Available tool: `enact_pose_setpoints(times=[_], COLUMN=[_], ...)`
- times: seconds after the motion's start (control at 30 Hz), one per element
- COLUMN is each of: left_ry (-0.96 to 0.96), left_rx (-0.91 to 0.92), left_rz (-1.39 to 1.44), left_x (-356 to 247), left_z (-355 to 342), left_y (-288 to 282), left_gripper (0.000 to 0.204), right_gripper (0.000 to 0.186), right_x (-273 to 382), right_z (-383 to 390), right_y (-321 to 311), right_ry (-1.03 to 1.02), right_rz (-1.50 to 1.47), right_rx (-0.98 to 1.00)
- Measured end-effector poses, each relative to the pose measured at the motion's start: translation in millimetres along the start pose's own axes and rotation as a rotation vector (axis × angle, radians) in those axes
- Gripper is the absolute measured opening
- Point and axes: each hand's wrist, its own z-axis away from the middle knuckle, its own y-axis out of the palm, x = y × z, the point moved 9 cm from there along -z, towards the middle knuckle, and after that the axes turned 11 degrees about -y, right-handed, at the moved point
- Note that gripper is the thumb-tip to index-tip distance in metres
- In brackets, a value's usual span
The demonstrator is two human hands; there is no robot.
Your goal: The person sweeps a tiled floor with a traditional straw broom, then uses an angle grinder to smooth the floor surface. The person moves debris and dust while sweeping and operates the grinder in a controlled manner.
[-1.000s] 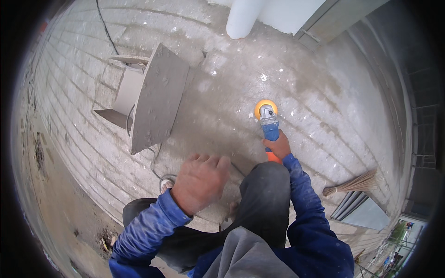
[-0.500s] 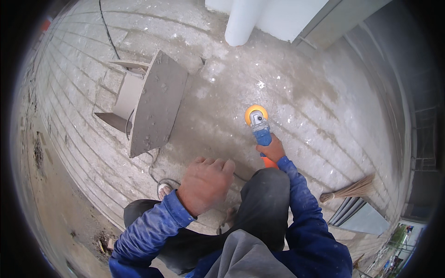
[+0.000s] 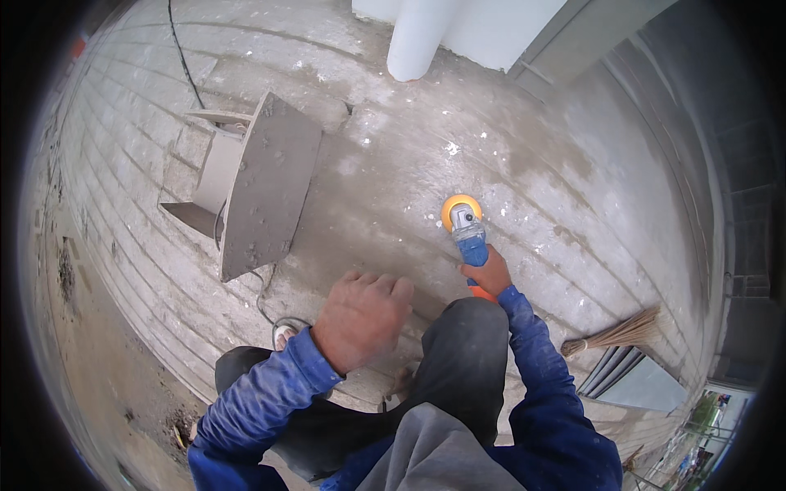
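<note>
My right hand (image 3: 489, 271) is wrapped round the blue body of an angle grinder (image 3: 471, 244), just beyond my right knee. The grinder has a silver head and a round yellow-orange disc (image 3: 449, 215), which is at the pale, speckled concrete floor (image 3: 393, 164). Behind the hand, an orange part of the tool shows. My left hand (image 3: 364, 319) is held above my lower legs with its fingers curled into a loose fist. Nothing sticks out of it, and its palm side is hidden. Both forearms wear blue sleeves.
A grey, mortar-spotted panel structure (image 3: 274, 188) stands at the left, with a dark cable (image 3: 184, 61) behind it. A white column (image 3: 412, 45) rises at the far side by a wall. A straw broom (image 3: 614, 331) and stacked grey sheets (image 3: 639, 380) lie at the right.
My right hand has brought the angle grinder a little to the right and nearer to me across the floor. My left hand stays curled in about the same place. The view has shifted slightly.
</note>
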Motion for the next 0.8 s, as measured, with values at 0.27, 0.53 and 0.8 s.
enact_pose_setpoints(times=[0.27, 0.53, 0.8], left_ry=[0.040, 0.032, 0.061], left_rx=[0.065, 0.024, 0.033], left_rz=[-0.024, -0.052, 0.003], left_x=[-11.5, -9.9, -8.4], left_z=[-15.2, -9.3, 11.1], left_y=[22.2, 10.5, -2.6], left_gripper=[0.019, 0.022, 0.019], right_gripper=[0.069, 0.070, 0.065], right_x=[9.1, 14.7, 18.3], right_z=[10.8, -26.2, -37.7], right_y=[28.3, 12.6, 34.3], right_ry=[-0.011, 0.013, -0.087], right_rz=[0.051, -0.114, -0.069], right_rx=[0.190, 0.016, 0.041])
